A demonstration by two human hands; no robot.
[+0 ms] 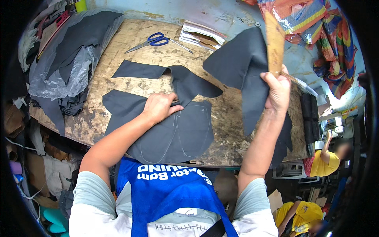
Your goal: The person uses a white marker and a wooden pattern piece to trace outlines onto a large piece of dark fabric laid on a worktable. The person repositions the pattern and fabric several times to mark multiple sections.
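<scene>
My left hand (160,107) is closed on a fold of dark sheet material, with the thumb and curled fingers pressed onto it. Under that hand lies a dark sheet (173,138) marked with pale curved outlines. Raised at the right, my right hand (278,91) grips a tan flat template (275,43) that stands nearly upright. A pen (302,83) sticks out of the same hand to the right. Beside it a bent dark piece (241,59) hangs down past the fingers; I cannot tell whether they hold it. A curved dark strip (138,70) lies beyond my left hand.
Blue-handled scissors (146,42), another pen (181,45) and a paper stack (201,35) lie far back on the worn wooden table (130,33). Plastic-wrapped dark sheets (75,51) fill the left side. Two people in yellow shirts (323,162) are at the lower right.
</scene>
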